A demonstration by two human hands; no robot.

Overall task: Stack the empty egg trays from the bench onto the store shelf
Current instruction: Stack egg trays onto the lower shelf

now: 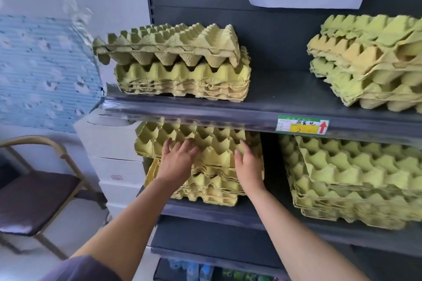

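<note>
Both hands are laid flat with fingers spread — nothing is pinched — on the top egg tray [196, 141] of a stack on the lower shelf [205, 212]. The left hand [178, 162] is pressed on the tray's near-left part, the right hand [247, 166] on its right edge. Another stack [351, 180] is seen well right of the right hand, and the upper shelf [205, 109] above both hands.

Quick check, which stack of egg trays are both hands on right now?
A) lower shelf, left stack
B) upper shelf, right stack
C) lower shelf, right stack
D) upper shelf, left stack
A: the left hand and right hand both rest flat, fingers spread, on the lower-left stack, under the shelf edge with the price label.
</note>
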